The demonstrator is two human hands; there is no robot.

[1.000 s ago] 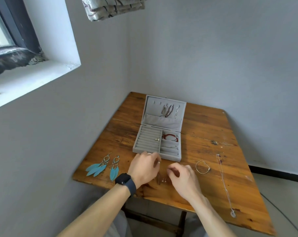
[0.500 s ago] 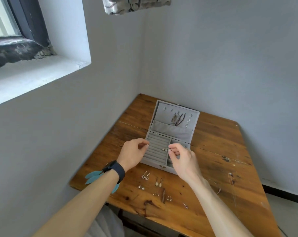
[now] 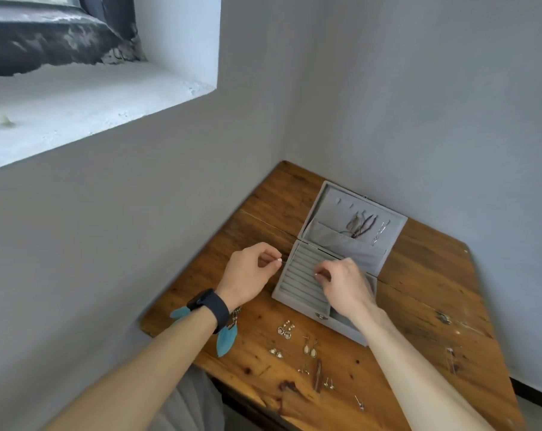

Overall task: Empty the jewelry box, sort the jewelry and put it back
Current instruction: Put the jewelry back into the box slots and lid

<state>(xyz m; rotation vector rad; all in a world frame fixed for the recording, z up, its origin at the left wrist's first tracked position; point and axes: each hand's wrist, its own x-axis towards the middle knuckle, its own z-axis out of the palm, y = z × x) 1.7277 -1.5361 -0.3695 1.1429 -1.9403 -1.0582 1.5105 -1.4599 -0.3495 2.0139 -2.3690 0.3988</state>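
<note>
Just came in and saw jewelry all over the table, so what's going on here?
A person is sorting jewelry at a wooden table. The grey jewelry box lies open. The left hand pinches something tiny beside it, too small to name; the right hand is curled over the ring rolls. Small earrings lie in pairs in front of the box, and blue feather earrings show under the left wrist. Necklaces hang in the lid.

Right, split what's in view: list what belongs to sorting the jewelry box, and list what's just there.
Part of the job: grey jewelry box, open; necklaces hung in its lid; small earrings on the table; blue feather earrings; left hand, right hand, both pinching something tiny.

Just there: wooden table, black wristband, window ledge.
</note>
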